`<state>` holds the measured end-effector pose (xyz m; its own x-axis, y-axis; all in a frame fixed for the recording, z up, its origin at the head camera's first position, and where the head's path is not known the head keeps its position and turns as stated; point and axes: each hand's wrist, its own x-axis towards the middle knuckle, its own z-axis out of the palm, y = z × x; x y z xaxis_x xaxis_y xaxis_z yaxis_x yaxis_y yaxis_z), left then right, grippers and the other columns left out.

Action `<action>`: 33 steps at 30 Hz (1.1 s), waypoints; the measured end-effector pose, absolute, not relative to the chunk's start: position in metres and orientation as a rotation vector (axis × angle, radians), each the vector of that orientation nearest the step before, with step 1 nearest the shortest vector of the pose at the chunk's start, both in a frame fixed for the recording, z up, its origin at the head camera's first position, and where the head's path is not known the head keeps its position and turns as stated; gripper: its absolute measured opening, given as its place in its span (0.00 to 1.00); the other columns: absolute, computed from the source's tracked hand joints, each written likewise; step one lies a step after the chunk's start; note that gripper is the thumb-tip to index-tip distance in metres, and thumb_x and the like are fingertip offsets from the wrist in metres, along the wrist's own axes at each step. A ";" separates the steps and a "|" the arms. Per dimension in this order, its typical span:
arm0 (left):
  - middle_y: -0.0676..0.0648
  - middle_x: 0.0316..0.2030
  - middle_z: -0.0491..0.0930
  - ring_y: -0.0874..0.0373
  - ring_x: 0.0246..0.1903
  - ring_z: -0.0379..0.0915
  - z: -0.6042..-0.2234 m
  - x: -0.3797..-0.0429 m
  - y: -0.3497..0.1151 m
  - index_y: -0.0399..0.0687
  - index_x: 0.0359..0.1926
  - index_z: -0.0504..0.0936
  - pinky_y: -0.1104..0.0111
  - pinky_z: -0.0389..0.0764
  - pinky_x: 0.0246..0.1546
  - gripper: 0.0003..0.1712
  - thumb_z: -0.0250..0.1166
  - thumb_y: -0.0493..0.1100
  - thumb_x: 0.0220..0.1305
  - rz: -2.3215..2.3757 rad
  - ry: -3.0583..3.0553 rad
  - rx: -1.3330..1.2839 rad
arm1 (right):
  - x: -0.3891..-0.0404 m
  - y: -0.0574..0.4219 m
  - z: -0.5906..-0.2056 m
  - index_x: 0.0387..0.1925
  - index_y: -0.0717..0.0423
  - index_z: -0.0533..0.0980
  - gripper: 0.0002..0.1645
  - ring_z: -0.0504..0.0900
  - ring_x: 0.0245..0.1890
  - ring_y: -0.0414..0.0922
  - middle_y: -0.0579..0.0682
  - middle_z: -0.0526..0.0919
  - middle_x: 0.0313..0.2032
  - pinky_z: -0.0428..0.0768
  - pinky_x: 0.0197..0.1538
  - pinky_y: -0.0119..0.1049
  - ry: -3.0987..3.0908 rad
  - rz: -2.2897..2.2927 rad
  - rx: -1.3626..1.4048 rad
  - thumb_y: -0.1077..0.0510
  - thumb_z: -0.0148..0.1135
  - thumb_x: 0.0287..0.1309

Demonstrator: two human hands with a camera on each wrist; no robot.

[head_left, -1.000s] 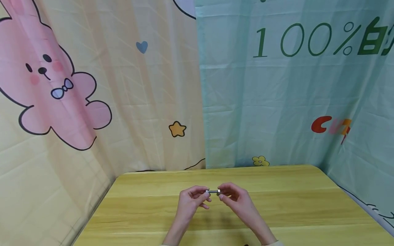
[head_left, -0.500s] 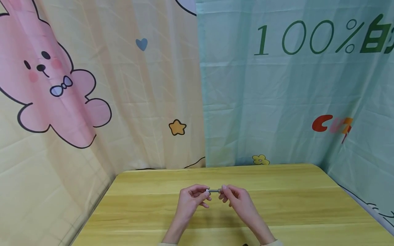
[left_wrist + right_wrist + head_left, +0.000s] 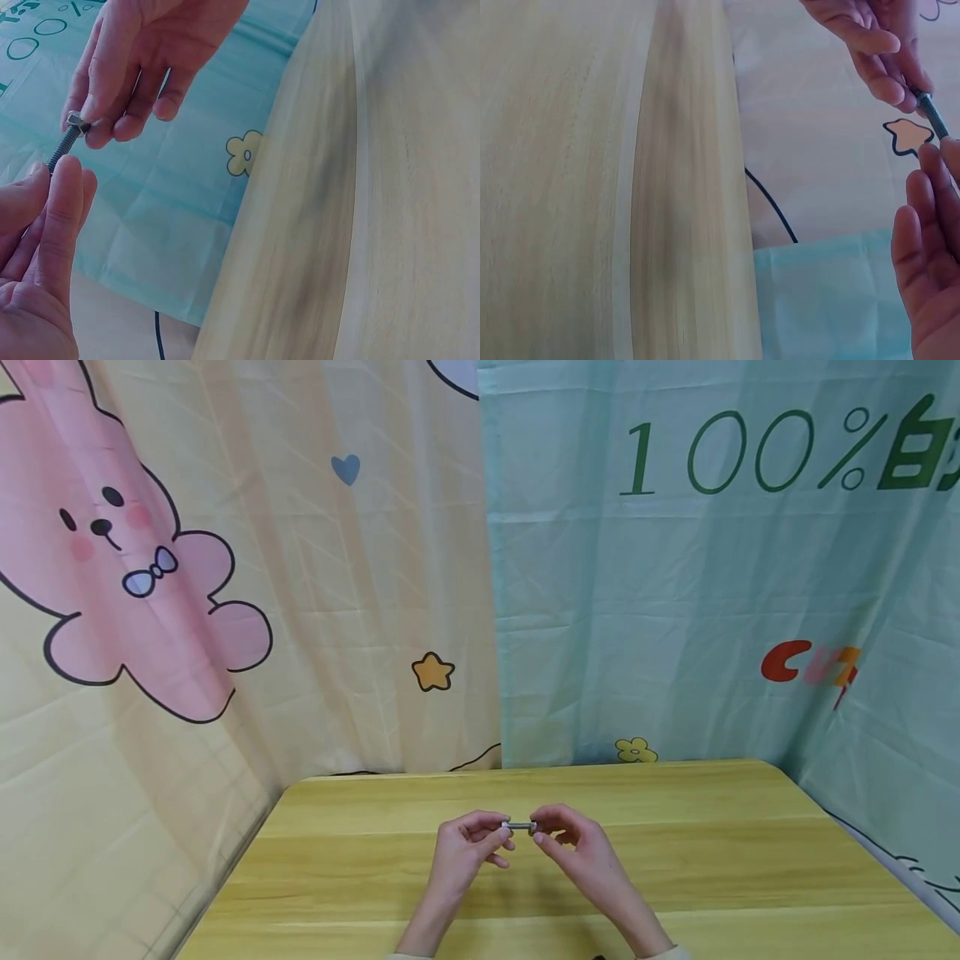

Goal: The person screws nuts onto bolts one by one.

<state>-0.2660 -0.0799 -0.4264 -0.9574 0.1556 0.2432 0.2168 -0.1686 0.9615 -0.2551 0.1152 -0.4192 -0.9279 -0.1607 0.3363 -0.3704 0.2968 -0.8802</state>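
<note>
A metal bolt (image 3: 519,827) is held level above the table between both hands. My left hand (image 3: 467,852) pinches its left end between thumb and fingers. At the bolt's right end, a hex nut (image 3: 75,120) sits on the threaded shaft (image 3: 61,150). My right hand (image 3: 581,847) has its thumb and index finger about the nut, thumb on the near side. In the right wrist view, the left hand's fingertips (image 3: 900,94) cover most of the bolt's other end.
The wooden table (image 3: 360,877) extends below both hands. Printed curtains (image 3: 420,568) hang behind it and at the sides. A small dark object (image 3: 598,957) shows at the bottom edge of the head view.
The right thumb and fingers rolled forward over the nut half a second ago; now they are back around it, thumb near and index finger far. The left hand has stayed in place.
</note>
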 end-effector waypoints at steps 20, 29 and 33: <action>0.37 0.33 0.84 0.54 0.30 0.83 -0.425 -0.264 -0.079 0.27 0.43 0.82 0.64 0.87 0.27 0.10 0.68 0.30 0.61 -2.322 -2.039 -0.485 | -0.254 0.115 -0.419 0.46 0.51 0.82 0.20 0.81 0.39 0.49 0.48 0.85 0.37 0.82 0.36 0.36 -2.397 1.782 0.327 0.42 0.61 0.65; 0.38 0.33 0.84 0.55 0.30 0.83 -0.425 -0.265 -0.079 0.25 0.44 0.81 0.65 0.87 0.27 0.11 0.67 0.29 0.62 -2.327 -2.021 -0.479 | -0.257 0.117 -0.421 0.48 0.47 0.80 0.14 0.81 0.42 0.45 0.47 0.84 0.42 0.81 0.42 0.34 -2.348 1.712 0.521 0.56 0.69 0.60; 0.35 0.34 0.83 0.56 0.30 0.83 -0.426 -0.265 -0.079 0.23 0.45 0.80 0.65 0.87 0.26 0.12 0.66 0.29 0.62 -2.331 -2.019 -0.484 | -0.256 0.117 -0.421 0.45 0.48 0.81 0.10 0.83 0.39 0.46 0.46 0.85 0.37 0.81 0.42 0.35 -2.360 1.706 0.522 0.54 0.67 0.62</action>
